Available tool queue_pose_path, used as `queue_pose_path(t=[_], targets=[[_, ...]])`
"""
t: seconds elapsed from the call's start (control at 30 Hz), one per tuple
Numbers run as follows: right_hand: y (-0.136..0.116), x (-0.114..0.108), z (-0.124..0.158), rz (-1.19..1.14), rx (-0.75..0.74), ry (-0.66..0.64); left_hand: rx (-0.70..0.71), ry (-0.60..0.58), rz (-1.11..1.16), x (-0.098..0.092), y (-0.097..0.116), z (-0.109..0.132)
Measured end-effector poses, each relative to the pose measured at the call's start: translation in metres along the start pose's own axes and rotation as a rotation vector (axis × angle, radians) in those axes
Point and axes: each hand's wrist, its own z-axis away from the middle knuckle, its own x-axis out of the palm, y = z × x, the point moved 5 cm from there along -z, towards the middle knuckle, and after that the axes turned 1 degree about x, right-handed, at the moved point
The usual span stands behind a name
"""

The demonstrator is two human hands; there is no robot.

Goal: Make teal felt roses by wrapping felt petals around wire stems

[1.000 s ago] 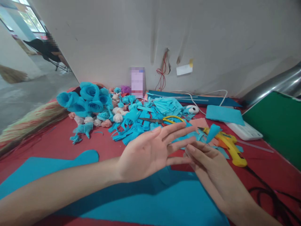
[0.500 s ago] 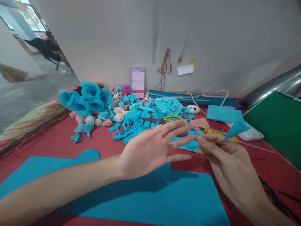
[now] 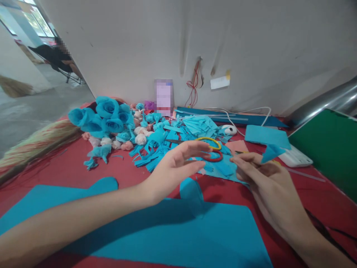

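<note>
My left hand (image 3: 178, 163) hovers over the table with its fingers stretched forward and thumb apart, holding nothing. Just beyond its fingertips lie scissors with a yellow and a red handle loop (image 3: 213, 156). At the right, my right hand (image 3: 270, 190) has thumb and fingertips pinched together, and a folded blue crepe paper piece (image 3: 272, 152) sticks up from behind its fingers. Below both hands spreads a large blue sheet (image 3: 173, 234). Rounded blue petal-shaped pieces (image 3: 191, 189) rest at its far edge, one near my left wrist.
Blue paper roses (image 3: 107, 115) and small pink and white ones stand at the back left. Blue paper strips (image 3: 150, 152) are heaped mid-table. A phone (image 3: 164, 96) leans on the wall. A green board (image 3: 329, 149) is at the right, and a person (image 3: 64, 56) sits far left.
My left hand has turned from palm up to thumb-side up, its fingers drawn back from my right hand. The blue piece in my right hand has shifted slightly left.
</note>
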Motion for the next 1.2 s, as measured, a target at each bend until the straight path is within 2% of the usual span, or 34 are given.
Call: queue_pose_path(t=[0.07,0.13,0.2,0.27,0.43,0.6,0.77,0.93,1.2], targets=[[-0.002,0.006,0.006,-0.003,0.04,-0.026,0.092,0.034,-0.251,-0.002,0.002,0.001],[-0.002,0.012,0.013,-0.019,0.086,-0.062,0.198,0.011,-0.439,0.001,0.008,0.003],[-0.001,0.018,0.021,-0.035,0.128,-0.114,0.263,-0.016,-0.556,0.006,0.015,0.007],[0.002,0.023,0.027,-0.038,0.166,-0.17,0.265,-0.039,-0.599,0.011,0.02,0.011],[0.01,0.031,0.036,-0.001,0.222,-0.297,0.211,-0.125,-0.587,0.021,0.022,0.016],[0.007,0.045,0.041,-0.01,0.225,-0.382,0.196,-0.118,-0.593,0.023,0.014,0.016],[0.004,0.053,0.046,-0.062,0.24,-0.362,0.195,-0.094,-0.633,0.023,0.011,0.014],[0.008,0.049,0.043,-0.097,0.276,-0.36,0.196,-0.06,-0.626,0.02,0.014,0.013],[0.022,0.04,0.041,-0.208,0.315,-0.299,0.122,-0.01,-0.382,0.008,0.005,0.008]])
